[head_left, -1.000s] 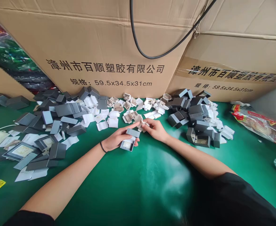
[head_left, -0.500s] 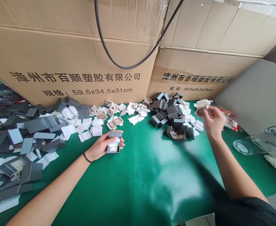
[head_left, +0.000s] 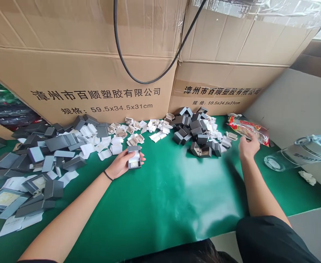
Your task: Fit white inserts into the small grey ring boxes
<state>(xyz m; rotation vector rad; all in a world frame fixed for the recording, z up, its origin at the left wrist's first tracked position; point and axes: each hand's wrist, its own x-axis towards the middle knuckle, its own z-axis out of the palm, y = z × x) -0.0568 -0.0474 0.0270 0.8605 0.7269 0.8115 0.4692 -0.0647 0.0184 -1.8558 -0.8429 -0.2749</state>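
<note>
My left hand (head_left: 122, 163) rests on the green mat (head_left: 166, 190) and grips a small open grey box (head_left: 134, 157) with a white pad inside. My right hand (head_left: 248, 146) is stretched far to the right, with its fingers loosely apart and nothing in them. It touches the edge of a red snack bag (head_left: 246, 128). A beige-white insert (head_left: 231, 136) lies just to the left of that hand, beside a pile of dark grey boxes (head_left: 197, 133). Loose white inserts (head_left: 138, 131) are scattered between the two hands, toward the back.
Two big printed cardboard cartons (head_left: 94, 73) wall off the back, with a black cable (head_left: 138, 75) hanging across them. A heap of grey boxes and lids (head_left: 45, 153) fills the left. A clear bottle (head_left: 300, 153) lies at the right near a crumpled tissue (head_left: 307, 177) and the table edge.
My right hand carried a white insert from the centre out to the right and let it go by the snack bag. My left hand kept hold of the open grey box.
</note>
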